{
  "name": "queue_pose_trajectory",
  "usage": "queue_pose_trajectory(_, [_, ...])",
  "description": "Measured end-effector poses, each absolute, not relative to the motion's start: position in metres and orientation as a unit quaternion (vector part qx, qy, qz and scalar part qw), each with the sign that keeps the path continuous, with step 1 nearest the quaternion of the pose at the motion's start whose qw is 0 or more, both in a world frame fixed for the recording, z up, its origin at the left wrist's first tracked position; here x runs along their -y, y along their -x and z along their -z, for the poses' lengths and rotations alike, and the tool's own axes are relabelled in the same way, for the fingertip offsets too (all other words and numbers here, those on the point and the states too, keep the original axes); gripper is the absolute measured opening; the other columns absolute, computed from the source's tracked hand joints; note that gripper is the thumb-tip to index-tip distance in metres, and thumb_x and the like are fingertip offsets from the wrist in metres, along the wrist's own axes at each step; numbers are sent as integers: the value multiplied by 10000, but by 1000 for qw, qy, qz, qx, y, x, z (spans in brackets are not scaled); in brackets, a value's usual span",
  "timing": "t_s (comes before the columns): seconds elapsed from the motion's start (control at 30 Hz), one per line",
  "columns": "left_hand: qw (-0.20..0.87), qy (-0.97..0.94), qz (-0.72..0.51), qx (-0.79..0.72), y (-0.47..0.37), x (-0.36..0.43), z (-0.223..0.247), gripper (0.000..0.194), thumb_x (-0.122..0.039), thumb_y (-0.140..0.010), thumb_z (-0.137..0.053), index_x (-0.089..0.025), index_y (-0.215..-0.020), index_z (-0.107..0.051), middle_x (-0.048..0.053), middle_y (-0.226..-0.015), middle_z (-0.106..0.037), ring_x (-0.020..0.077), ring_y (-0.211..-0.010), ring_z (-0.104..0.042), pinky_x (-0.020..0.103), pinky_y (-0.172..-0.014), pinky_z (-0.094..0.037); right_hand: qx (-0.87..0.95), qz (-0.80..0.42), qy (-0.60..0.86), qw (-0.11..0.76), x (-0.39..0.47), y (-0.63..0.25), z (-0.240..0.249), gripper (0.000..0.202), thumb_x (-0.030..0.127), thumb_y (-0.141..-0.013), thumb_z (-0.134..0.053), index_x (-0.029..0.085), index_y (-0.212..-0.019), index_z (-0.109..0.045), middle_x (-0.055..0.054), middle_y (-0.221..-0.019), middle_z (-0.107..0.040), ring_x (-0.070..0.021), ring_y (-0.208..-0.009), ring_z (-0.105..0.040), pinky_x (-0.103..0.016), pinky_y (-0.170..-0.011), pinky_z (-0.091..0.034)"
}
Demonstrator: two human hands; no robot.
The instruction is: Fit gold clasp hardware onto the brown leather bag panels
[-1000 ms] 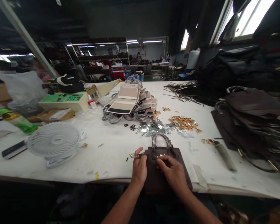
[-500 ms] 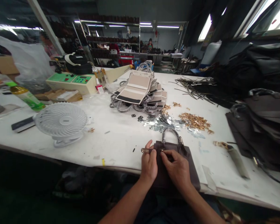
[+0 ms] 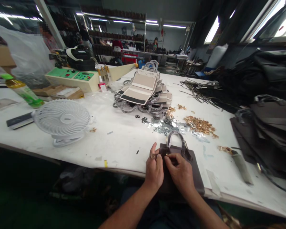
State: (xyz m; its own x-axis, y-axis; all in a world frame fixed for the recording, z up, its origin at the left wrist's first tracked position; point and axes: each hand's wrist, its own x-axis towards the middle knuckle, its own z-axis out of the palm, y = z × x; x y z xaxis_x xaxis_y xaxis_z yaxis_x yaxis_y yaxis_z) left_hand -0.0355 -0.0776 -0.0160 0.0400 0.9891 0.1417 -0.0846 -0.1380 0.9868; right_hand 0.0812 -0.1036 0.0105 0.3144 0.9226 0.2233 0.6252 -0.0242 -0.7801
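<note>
A dark brown handbag [image 3: 196, 165] lies over the table's front edge, its wrapped handle [image 3: 176, 133] standing up at the top. My left hand [image 3: 154, 168] is closed on a narrow dark strap with a gold end piece [image 3: 153, 156], at the bag's upper left. Beside it, my right hand [image 3: 181, 171] pinches a small gold piece [image 3: 166, 155] near the bag's top edge. The fingertips of both hands almost meet, and they hide part of the strap.
Gold fittings [image 3: 200, 125] and silver plates [image 3: 164, 125] lie beyond the bag. Behind them is a stack of beige panels [image 3: 143, 84]. A white fan [image 3: 64, 117] stands left, dark bags [image 3: 274, 127] right, near a wrapped tool [image 3: 243, 167]. People are in the background.
The strap's gold end has drawn in toward my left hand and now sits over its fingers. The bag's handle has shifted slightly. My right hand keeps its pinch.
</note>
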Motion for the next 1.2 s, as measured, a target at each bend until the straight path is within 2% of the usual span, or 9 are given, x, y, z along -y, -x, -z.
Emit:
queue_pose_trajectory(0.17, [491, -531, -537, -434, 37, 78, 17, 488, -328, -1047, -402, -188, -1514, -390, 67, -1136, -708, 197, -1025, -665, 348, -992, -489, 527, -191, 705, 435, 101, -82, -12, 238, 437, -877, -649, 219, -840, -737, -21, -745, -752, -197, -654, -688, -283, -654, -499])
queue_pose_trajectory(0.33, [479, -535, -536, -444, 38, 78, 16, 478, -310, -1036, -412, -194, -1499, -426, 90, -1229, -692, 215, -1115, -656, 365, -1033, -474, 562, -181, 686, 424, 97, -79, -11, 228, 404, -880, -618, 206, -836, -721, -39, -794, -758, -203, -687, -695, -293, -673, -505])
queue_pose_trajectory(0.43, [482, -530, -540, -441, 38, 78, 15, 469, -305, -1025, -427, -198, -1481, -448, 82, -1185, -709, 212, -1078, -672, 364, -1011, -493, 574, -182, 679, 420, 97, -77, -11, 224, 401, -876, -613, 202, -842, -710, -47, -808, -756, -206, -693, -698, -301, -688, -518])
queue_pose_trajectory(0.6, [489, -512, -541, -453, 35, 77, 17, 455, -322, -1016, -456, -188, -1451, -473, 78, -1096, -726, 208, -1000, -694, 359, -953, -533, 545, -233, 682, 430, 100, -79, -16, 324, 410, -871, -627, 194, -1106, -682, -37, -858, -763, -194, -713, -720, -283, -694, -550])
queue_pose_trajectory(0.73, [472, -518, -533, -473, 34, 76, 20, 471, -335, -1010, -484, -187, -1457, -473, 83, -1117, -729, 211, -1021, -696, 360, -980, -526, 579, -229, 675, 396, 99, -81, -22, 212, 375, -876, -610, 208, -965, -706, -20, -816, -749, -181, -683, -702, -270, -673, -525])
queue_pose_trajectory(0.9, [461, -522, -534, -479, 33, 75, 22, 482, -330, -1023, -457, -195, -1486, -460, 82, -1164, -721, 203, -1043, -692, 344, -991, -522, 605, -250, 663, 363, 91, -82, -26, 149, 315, -887, -584, 227, -909, -702, 13, -737, -711, -161, -629, -656, -255, -618, -472])
queue_pose_trajectory(1.03, [472, -525, -536, -463, 34, 76, 23, 507, -330, -1028, -447, -210, -1520, -415, 68, -1128, -739, 196, -1014, -703, 341, -977, -539, 615, -255, 660, 347, 88, -82, -26, 159, 291, -895, -563, 231, -925, -708, 15, -751, -712, -161, -632, -640, -261, -625, -454])
queue_pose_trajectory(1.2, [469, -535, -533, -459, 36, 78, 23, 498, -324, -1028, -450, -208, -1512, -425, 81, -1167, -735, 205, -1054, -701, 360, -1003, -529, 621, -264, 652, 345, 93, -85, -27, 190, 288, -908, -546, 237, -963, -720, -4, -851, -746, -185, -732, -673, -280, -703, -469])
